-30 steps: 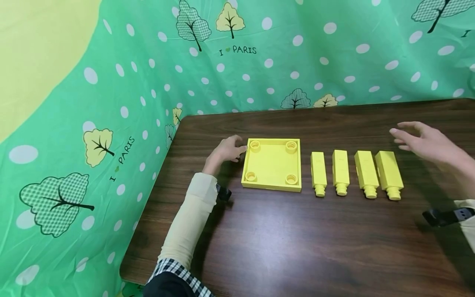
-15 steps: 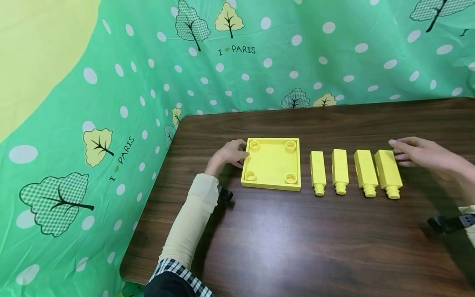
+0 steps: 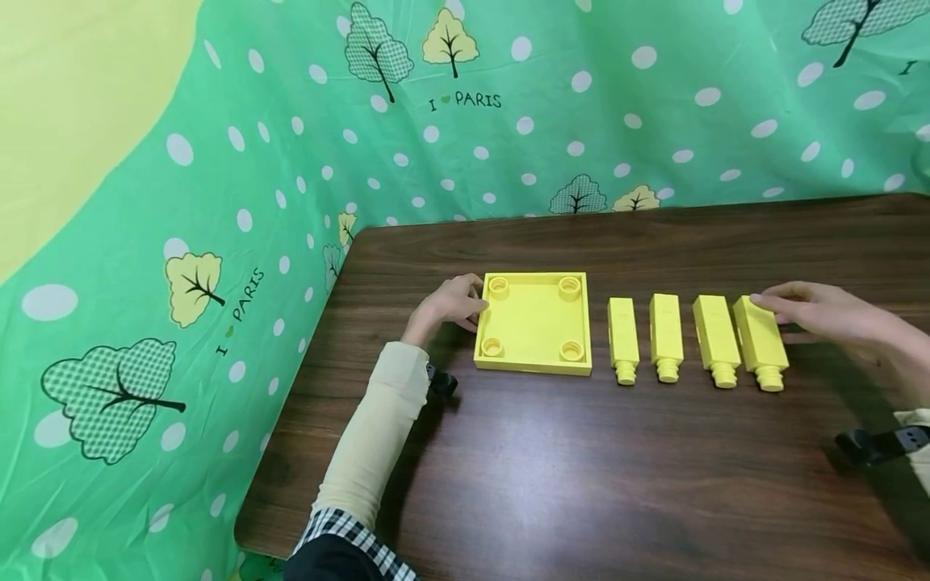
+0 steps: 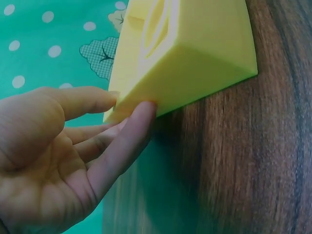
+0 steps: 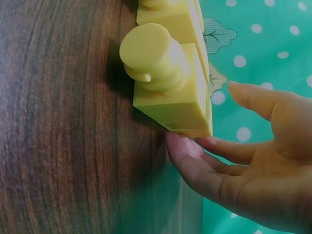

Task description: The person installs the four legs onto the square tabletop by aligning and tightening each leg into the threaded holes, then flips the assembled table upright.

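A yellow square tray-like board (image 3: 534, 323) with a raised rim and a round socket in each corner lies flat on the table. My left hand (image 3: 449, 303) pinches its left edge, thumb at the rim and fingers against the outer side wall (image 4: 204, 73). To the board's right, several yellow blocks with threaded round ends lie in a row, ends toward me. At the rightmost block (image 3: 761, 343) is my right hand (image 3: 821, 311); in the right wrist view its fingers touch the block's lower side while the thumb (image 5: 251, 97) stays apart from it.
Three more yellow blocks, the left one (image 3: 623, 339), the middle one (image 3: 666, 335) and another (image 3: 718, 339), lie side by side with small gaps. The dark wooden table (image 3: 581, 476) ends at a green patterned curtain (image 3: 494, 145) behind and on the left.
My right hand has come down and left to the rightmost block, and its fingers now touch it. My left hand has closed in on the board's left edge. Board and blocks stay put.
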